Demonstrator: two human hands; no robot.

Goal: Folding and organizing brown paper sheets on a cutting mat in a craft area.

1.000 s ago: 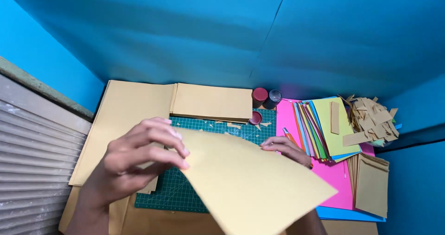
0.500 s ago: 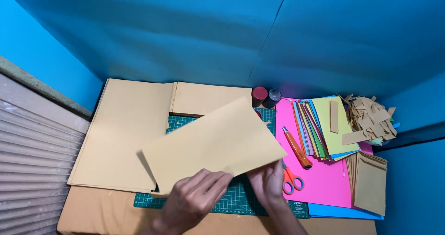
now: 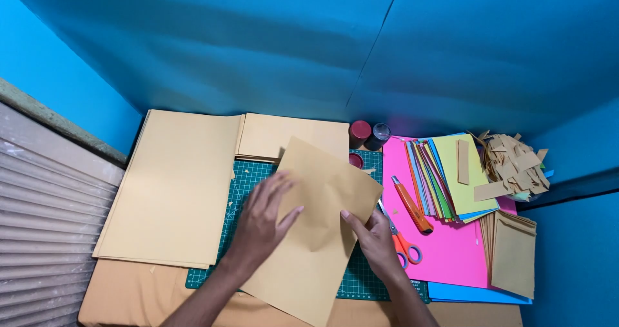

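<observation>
The tan paper sheet [image 3: 319, 237] lies tilted on my green cutting mat [image 3: 248, 175], whole and uncut, I judge. My left hand [image 3: 264, 221] presses flat, fingers spread; my right hand [image 3: 374, 240] steadies its edge, pinching nothing.
</observation>
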